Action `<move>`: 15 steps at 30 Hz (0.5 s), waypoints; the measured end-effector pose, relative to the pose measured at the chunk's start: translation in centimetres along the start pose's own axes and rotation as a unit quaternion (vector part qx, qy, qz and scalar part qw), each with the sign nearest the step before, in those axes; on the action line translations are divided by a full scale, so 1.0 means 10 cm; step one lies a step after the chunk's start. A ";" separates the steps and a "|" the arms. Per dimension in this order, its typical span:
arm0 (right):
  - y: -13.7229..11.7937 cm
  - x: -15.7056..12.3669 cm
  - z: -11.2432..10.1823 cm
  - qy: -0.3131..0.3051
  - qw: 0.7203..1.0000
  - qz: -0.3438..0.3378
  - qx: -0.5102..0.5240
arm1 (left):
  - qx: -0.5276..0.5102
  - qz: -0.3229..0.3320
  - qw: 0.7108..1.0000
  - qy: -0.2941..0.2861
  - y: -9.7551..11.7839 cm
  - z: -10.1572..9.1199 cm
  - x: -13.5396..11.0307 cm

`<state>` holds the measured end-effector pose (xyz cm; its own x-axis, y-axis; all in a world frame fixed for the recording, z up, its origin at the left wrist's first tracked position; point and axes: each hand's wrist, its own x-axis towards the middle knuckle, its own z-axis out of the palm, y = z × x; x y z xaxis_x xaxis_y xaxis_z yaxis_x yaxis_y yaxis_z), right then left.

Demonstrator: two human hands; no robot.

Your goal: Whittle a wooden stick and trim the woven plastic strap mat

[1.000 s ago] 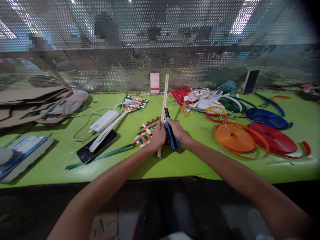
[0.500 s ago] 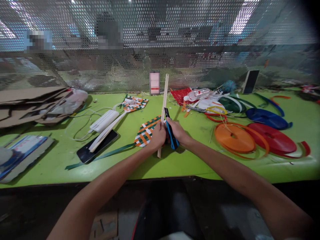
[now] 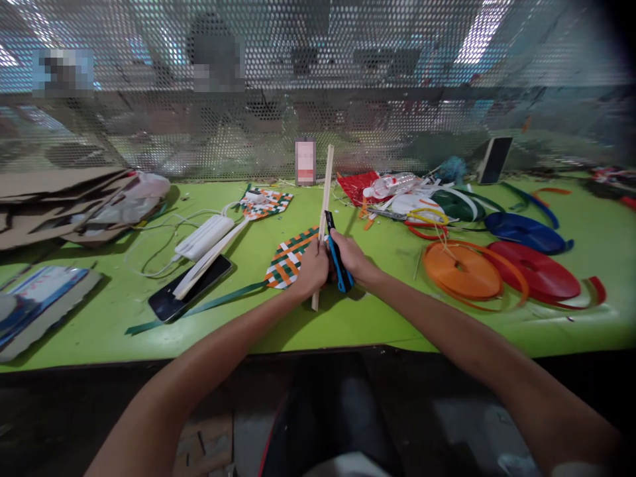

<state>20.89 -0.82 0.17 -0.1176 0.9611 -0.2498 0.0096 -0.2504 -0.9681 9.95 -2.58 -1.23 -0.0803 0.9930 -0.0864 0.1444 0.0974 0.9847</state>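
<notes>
My left hand (image 3: pixel 315 266) is closed around a bundle of thin pale bamboo strips (image 3: pixel 326 185), which stands nearly upright, its lower end showing below my fist. In my closed right hand (image 3: pixel 352 255) is a blue-and-black utility knife (image 3: pixel 340 265). Its black upper end lies against the right side of the strips; whether the blade is out I cannot make out. Just left of my left hand, a woven piece of orange, green and white strips (image 3: pixel 285 262) lies on the table, with a long green tail (image 3: pixel 218 301) running left.
On the green table (image 3: pixel 397 324) a phone (image 3: pixel 191 288) and a white power strip (image 3: pixel 205 236) lie to the left, near cardboard sheets (image 3: pixel 59 192). Orange (image 3: pixel 462 268), red (image 3: pixel 539 268) and blue (image 3: pixel 521 232) strip coils lie right. A perforated metal screen (image 3: pixel 248 119) stands behind.
The whole view has shifted slightly. My hands keep the same hold on the bamboo strips and the utility knife, with little visible movement between them.
</notes>
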 end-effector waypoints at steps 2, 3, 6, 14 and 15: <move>-0.02 -0.01 0.01 0.007 1.000 0.004 -0.004 | -0.017 -0.010 1.000 -0.007 0.00 0.00 0.00; -0.03 -0.02 0.01 0.004 1.000 0.008 -0.010 | -0.022 -0.012 1.000 -0.005 0.00 -0.01 0.00; -0.07 -0.07 0.02 -0.020 0.998 0.017 -0.051 | -0.018 -0.005 1.000 0.010 0.00 -0.03 0.03; 0.01 -0.08 0.03 -0.003 0.999 -0.034 -0.024 | -0.054 -0.027 0.998 0.001 -0.01 -0.04 0.06; 0.03 -0.07 0.03 -0.001 0.999 -0.040 -0.023 | -0.055 -0.026 0.998 0.000 -0.01 -0.04 0.06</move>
<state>20.66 -1.64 0.10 -0.1211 0.9777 -0.1715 0.0452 -0.1671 -0.9849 9.54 -2.02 -1.33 -0.0857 0.9868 -0.1375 0.0313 0.1406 0.9896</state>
